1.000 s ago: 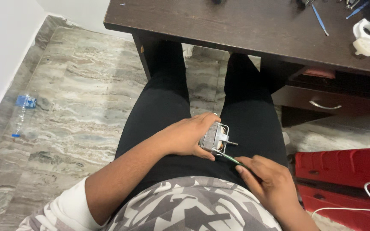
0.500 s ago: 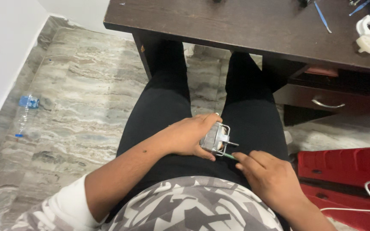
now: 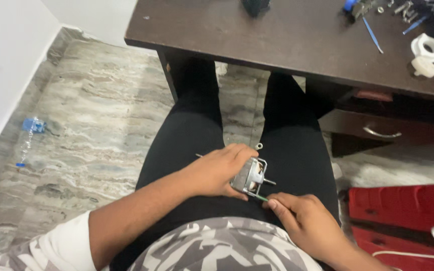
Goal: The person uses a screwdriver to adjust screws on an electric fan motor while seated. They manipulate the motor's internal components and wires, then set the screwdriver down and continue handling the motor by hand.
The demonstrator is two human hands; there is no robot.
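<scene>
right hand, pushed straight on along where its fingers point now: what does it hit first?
Most likely the small metal motor that the left hand grips over the lap. The right hand points up-left, its thin green tool already at the motor's lower edge. Depth from this view is uncertain.

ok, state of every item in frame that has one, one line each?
small motor: gripped in left hand, over the lap, shaft pointing right
green-handled tool: pinched in right hand, tip at the motor
desk drawer: partly open
plastic bottle: lying on the floor
red case: on the floor, whether shut cannot be told
</scene>
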